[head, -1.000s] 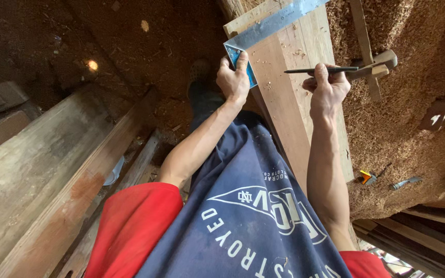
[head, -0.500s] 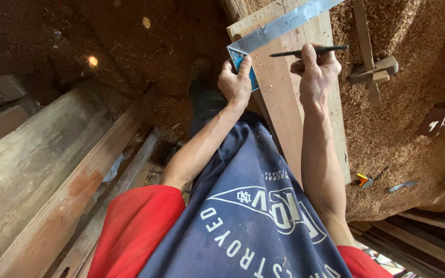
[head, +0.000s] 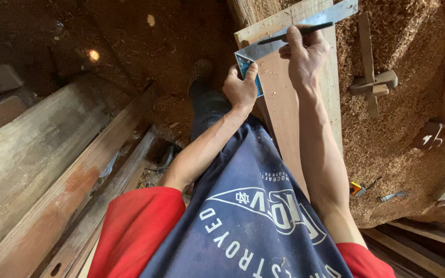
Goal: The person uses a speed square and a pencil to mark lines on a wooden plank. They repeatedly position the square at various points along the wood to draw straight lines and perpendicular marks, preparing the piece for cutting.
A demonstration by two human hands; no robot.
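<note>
While the left hand (head: 240, 87) grips the blue stock of a try square (head: 289, 38) between thumb and curled fingers, it pins that stock against the near left edge of the wooden plank (head: 289, 110), which appears to be why the steel blade lies flat and runs squarely across the plank's face toward its right edge. The right hand (head: 305, 56) is closed in a pinch on a dark pencil (head: 294, 33), held nearly level and lying along the blade's upper side, the tip pointing left toward the stock; whether the tip touches the wood cannot be told. Both forearms reach out from the body over the plank, which runs lengthwise away from the person and slopes down past the dark trouser leg and shoe (head: 200, 69). To the right, the plank's edge stands clear above a bed of sawdust (head: 413, 154); a wooden marking gauge (head: 372, 85) lies there, well apart from the pencil hand, with small tools (head: 356, 188) lower down near the forearm. To the left, heavy timbers (head: 42, 164) lie alongside the leg, leaving a narrow dirt floor gap. The blade's far end overhangs the plank's right edge.
</note>
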